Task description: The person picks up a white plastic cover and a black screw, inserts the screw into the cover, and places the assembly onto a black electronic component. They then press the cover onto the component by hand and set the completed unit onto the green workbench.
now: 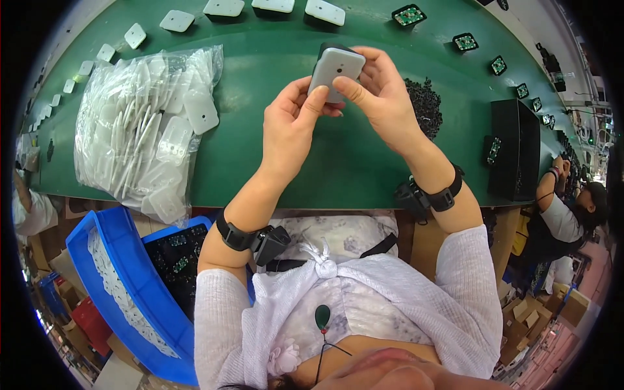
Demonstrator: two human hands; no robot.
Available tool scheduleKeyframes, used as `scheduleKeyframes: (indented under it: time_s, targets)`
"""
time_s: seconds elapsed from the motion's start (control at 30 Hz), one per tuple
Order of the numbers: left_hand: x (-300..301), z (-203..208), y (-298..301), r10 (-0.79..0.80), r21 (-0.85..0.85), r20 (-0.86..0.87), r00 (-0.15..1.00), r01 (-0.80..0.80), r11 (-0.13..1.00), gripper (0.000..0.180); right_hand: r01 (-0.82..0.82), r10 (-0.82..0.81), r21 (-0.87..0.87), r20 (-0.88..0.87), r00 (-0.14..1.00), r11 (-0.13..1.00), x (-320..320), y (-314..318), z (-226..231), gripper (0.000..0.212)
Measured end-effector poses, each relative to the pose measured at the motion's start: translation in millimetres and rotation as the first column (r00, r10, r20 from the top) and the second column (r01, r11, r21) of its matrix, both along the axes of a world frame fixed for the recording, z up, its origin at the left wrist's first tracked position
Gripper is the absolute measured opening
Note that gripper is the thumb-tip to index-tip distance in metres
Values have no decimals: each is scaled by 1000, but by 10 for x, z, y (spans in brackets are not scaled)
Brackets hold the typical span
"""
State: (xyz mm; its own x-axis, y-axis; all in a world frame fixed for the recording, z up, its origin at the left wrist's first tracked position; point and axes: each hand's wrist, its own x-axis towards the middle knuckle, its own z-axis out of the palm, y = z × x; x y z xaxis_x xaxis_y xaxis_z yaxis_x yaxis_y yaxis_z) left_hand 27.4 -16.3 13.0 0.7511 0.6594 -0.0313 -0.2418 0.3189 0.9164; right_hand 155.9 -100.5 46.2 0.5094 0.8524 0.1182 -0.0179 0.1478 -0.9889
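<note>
Left forearm (pixel 259 194) and right forearm (pixel 429 164) angle in toward each other, left hand (pixel 288 127) and right hand (pixel 390 107) super close together. Thumbs (pixel 354 90) on top, fingers (pixel 379 60) curled underneath, though I can't really tell where some of them end up.

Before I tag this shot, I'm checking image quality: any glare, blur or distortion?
Head view: the table bows strongly, and the picture's corners go black; same head view: the plastic bag shows pale glints; head view again: the left hand, right hand and held white cover look fairly sharp.
</note>
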Motion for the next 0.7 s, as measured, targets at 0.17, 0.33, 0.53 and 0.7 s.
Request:
scheduleKeyframes:
  time_s: [0.17,0.33,0.53,0.7]
  targets:
    - [53,-79,40,-7,43,-17,1000,8,999,38,-44,59,-89,174,983,995,438,132,45,32]
    - [40,-136,32,-13,81,-83,996,20,997,37,23,96,-236,480,872,971,1287,329,69,27]
    - [52,-160,20,-37,198,-171,985,71,978,32,3,185,-354,495,849,935,1825,701,-173,22]
    - [80,-189,6,-30,215,-177,984,68,974,31,159,316,-490,744,588,857,1999,727,-202,26]
